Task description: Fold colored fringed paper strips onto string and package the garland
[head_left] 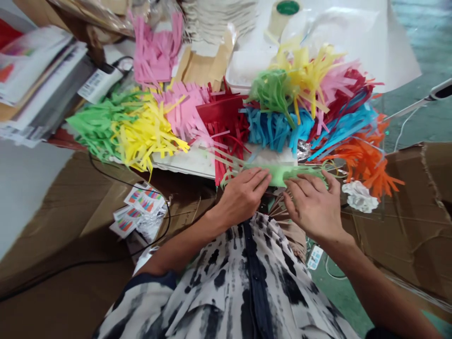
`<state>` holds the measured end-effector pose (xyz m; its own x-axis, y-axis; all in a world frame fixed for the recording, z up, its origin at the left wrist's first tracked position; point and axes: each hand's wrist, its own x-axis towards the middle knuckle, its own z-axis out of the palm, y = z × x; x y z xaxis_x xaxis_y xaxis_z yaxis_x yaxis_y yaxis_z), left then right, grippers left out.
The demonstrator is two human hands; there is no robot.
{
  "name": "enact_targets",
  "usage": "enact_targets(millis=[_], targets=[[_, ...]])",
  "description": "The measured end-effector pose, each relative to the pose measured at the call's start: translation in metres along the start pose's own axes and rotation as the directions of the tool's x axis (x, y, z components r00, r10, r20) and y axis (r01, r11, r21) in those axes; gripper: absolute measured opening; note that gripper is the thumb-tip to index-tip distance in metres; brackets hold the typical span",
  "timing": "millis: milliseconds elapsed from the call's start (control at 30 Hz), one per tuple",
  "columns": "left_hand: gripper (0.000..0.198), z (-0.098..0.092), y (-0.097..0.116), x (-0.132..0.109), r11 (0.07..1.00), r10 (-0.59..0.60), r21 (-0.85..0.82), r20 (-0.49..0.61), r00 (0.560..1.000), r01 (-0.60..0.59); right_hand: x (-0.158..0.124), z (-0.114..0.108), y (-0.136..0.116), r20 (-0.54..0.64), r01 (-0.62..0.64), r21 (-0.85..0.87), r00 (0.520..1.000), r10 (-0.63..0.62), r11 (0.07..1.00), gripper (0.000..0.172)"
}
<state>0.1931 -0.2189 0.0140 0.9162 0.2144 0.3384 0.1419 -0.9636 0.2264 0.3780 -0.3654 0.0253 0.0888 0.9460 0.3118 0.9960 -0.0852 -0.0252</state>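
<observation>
A light green tissue-paper tassel (pixel 279 175) lies across the front edge of the table, its middle uncut and its two ends cut into thin strips. My left hand (pixel 243 193) has its fingers pressed together on the left part of the paper. On the right part, my right hand (pixel 314 202) bends its fingers over the paper, the thumb underside partly hidden. Just beyond the hands lie blue fringed tissue (pixel 270 129) and dark red fringed tissue (pixel 226 117). Orange fringe (pixel 367 160) hangs near my right hand.
Yellow (pixel 148 132), green (pixel 99 125) and pink fringes (pixel 157 54) cover the table's left side. A tape roll (pixel 287 8) stands at the back. Stacked packets (pixel 38 84) sit far left. Below are cardboard boxes (pixel 406 212), printed cards (pixel 139 207) and a black cable (pixel 123 181).
</observation>
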Motion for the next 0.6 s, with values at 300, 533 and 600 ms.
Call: enact_targets(millis=[300, 533, 600], targets=[[0.038, -0.002, -0.011, 0.007, 0.996, -0.051, -0.075, 0.027, 0.998, 0.053, 0.02, 0.001, -0.005, 0.086, 0.046, 0.012, 0.995, -0.047, 0.999, 0.025], [0.029, -0.003, -0.009, 0.02, 0.998, -0.052, 0.032, 0.027, 0.998, 0.051, 0.024, 0.006, 0.004, 0.077, 0.084, 0.076, 0.993, -0.09, 0.994, 0.024], [0.028, -0.002, -0.014, 0.021, 0.998, -0.029, 0.051, 0.041, 0.999, 0.027, 0.025, 0.006, 0.005, 0.055, 0.096, 0.094, 0.993, -0.102, 0.991, 0.025]])
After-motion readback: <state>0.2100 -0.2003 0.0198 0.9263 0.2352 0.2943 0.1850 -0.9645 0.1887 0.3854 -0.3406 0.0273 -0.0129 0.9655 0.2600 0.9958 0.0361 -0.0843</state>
